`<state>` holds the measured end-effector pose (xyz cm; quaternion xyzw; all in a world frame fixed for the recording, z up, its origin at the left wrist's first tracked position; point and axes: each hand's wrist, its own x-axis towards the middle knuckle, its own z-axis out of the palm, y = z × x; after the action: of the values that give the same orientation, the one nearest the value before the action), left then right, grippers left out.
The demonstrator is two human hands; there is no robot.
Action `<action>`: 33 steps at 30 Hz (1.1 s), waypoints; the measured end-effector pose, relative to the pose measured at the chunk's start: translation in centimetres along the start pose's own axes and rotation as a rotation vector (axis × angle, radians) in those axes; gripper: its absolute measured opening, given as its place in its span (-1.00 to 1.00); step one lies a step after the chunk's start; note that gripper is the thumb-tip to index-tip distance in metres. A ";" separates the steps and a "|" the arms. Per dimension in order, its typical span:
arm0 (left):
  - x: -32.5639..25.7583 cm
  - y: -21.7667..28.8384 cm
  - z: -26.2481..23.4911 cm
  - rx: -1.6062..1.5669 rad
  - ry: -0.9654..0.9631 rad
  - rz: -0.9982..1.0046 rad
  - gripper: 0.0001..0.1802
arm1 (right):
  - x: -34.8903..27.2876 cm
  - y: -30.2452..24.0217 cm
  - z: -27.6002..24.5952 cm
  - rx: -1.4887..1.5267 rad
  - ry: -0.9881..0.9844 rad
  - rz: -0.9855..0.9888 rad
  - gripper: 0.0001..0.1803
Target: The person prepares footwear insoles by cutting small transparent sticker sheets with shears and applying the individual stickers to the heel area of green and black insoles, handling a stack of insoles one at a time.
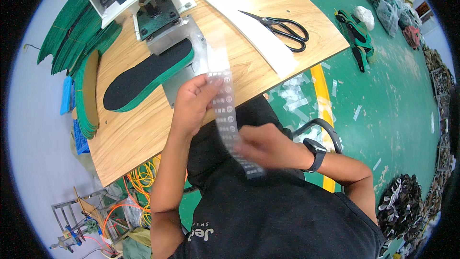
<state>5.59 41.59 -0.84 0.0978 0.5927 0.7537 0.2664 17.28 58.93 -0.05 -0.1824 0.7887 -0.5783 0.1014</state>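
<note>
My left hand (194,103) pinches a clear film strip (224,108) near its upper part, thumb on top. The strip carries rows of small white printed marks. Its upper end reaches over the table edge toward a metal plate (194,31), and its lower end hangs over my lap. Lower down, my right hand (268,146), smeared by motion, is closed with its fingertips at the strip. Left of my left hand, a black-topped insole with a green edge (153,74) lies partly on the metal plate below the press head (155,17).
Black scissors (282,26) lie right of a long white strip (249,24) on the wooden table (129,139). Green insole stacks (72,33) stand at the left, near bundled insoles (87,98). Film scraps (297,98) litter the green floor. A chair arm (321,124) curves beside my right arm.
</note>
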 end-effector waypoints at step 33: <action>-2.8 -0.6 -0.5 -0.019 0.222 0.106 -0.80 | -3.7 -0.1 -1.7 0.871 -0.021 0.477 -0.25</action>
<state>7.85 39.84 -1.10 0.0425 0.6055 0.7785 0.1598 20.09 61.87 0.34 0.0565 0.4923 -0.8130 0.3058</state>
